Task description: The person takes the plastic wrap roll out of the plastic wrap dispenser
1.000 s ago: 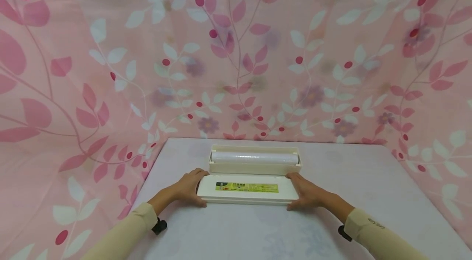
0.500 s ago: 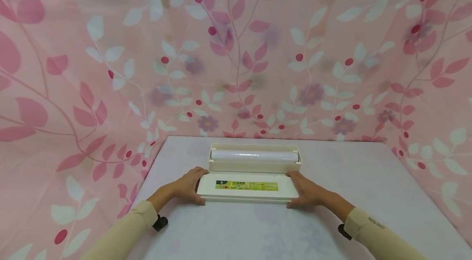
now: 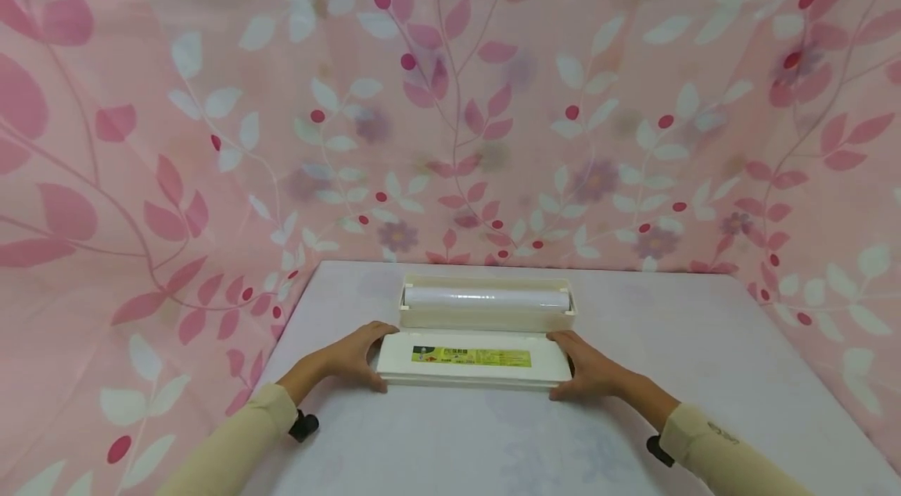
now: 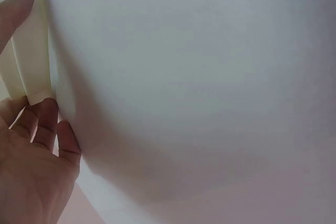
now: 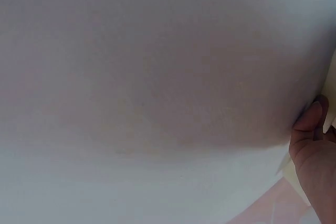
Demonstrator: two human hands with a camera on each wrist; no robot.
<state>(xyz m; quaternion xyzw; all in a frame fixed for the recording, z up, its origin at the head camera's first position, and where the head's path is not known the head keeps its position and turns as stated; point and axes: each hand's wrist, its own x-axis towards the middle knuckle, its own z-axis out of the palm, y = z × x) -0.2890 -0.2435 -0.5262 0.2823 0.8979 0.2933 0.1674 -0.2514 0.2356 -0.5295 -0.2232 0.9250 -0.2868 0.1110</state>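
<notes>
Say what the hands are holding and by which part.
Both hold the lid by its ends: left hand on the left end, right hand on the right.

Left grip (image 3: 352,361), right grip (image 3: 590,369) curled, gripping

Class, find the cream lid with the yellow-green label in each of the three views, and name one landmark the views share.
Head: lid lies low centre, left hand and right hand gripping its ends.
Left wrist: a cream edge at upper left, beside the fingers.
Right wrist: only a cream sliver at the right edge.
Shared landmark: the pale tablecloth.
</notes>
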